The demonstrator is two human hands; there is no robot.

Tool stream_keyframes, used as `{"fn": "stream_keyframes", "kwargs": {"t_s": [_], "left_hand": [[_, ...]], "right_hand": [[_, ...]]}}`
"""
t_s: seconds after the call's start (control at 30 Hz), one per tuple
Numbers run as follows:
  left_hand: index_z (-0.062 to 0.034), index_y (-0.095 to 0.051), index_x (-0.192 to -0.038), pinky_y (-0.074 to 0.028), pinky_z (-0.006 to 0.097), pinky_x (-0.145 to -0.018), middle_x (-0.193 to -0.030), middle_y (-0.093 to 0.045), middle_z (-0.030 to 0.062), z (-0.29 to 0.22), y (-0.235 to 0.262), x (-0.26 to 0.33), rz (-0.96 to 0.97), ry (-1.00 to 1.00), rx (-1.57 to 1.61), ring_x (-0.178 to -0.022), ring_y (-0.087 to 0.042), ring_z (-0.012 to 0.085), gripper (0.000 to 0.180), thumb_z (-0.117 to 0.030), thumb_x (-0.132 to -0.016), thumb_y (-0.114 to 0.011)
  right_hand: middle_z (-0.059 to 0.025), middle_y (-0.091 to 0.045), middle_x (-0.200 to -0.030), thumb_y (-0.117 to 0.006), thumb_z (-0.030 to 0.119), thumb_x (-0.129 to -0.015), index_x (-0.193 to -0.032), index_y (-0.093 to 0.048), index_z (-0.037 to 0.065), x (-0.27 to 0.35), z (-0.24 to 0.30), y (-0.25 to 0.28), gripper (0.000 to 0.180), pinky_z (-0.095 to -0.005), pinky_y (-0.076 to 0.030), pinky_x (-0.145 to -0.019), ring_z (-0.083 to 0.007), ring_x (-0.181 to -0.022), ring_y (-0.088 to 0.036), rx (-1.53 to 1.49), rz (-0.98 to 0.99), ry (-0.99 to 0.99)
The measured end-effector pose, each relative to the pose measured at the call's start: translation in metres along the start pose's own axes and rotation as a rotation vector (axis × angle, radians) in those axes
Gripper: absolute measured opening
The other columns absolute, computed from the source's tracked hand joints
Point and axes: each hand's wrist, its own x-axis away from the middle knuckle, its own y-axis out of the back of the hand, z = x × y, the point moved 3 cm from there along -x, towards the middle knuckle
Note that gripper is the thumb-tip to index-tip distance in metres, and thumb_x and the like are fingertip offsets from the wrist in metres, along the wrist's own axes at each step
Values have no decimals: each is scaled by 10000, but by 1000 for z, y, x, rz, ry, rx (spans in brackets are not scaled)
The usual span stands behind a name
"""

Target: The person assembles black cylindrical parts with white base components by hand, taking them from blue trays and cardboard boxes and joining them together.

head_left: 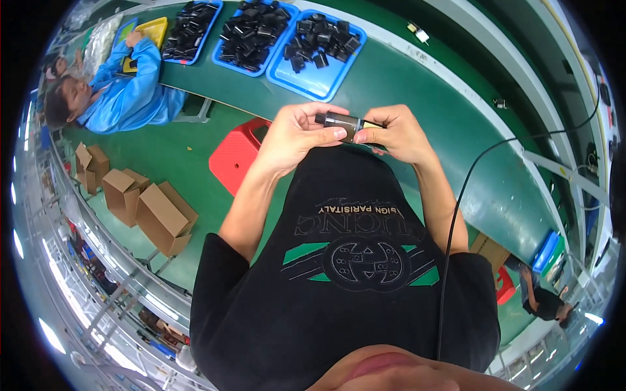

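Observation:
Above the near edge of the green bench [385,85], both of my hands are closed on one small black plastic casing [340,120]. It lies roughly level, with a narrower stub at its left end and a brownish, glossy middle. My left hand [287,138] grips the left part, thumb along the near side and fingers behind. The right end is pinched by my right hand [403,135], thumb pressed near the middle. A yellowish patch [372,124] shows beside the right fingers. Those fingers hide the right end, so its exact kind cannot be made out.
Beyond my hands stands a blue tray [316,79] of black plastic pieces, with more such trays to its left. A co-worker in a blue coat [140,98] sits at left. A red stool [229,156] and open cardboard boxes [163,218] stand on the floor. A black cable [471,171] hangs at right.

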Motion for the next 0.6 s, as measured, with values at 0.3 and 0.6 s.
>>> {"fn": "stream_keyframes", "kwargs": {"t_s": [0.3, 0.6], "left_hand": [[92, -582, -1112, -541, 230, -738, -944, -659, 128, -7, -21, 9, -5, -9, -16, -823, -656, 147, 338, 12, -804, -695], [91, -585, -1109, -569, 280, -766, -972, -660, 154, -17, -32, 11, 83, -7, -40, -836, -663, 174, 325, 51, -798, -672]], "right_hand": [[28, -534, -577, -785, 181, -749, -712, -638, 9, 20, -5, 0, 230, -212, -317, -418, -38, -483, -457, 2, -61, 153], [51, -502, -589, -787, 194, -754, -729, -641, 23, 34, 1, 4, 226, -225, -291, -470, -27, -552, -413, -242, -4, 167]]}}
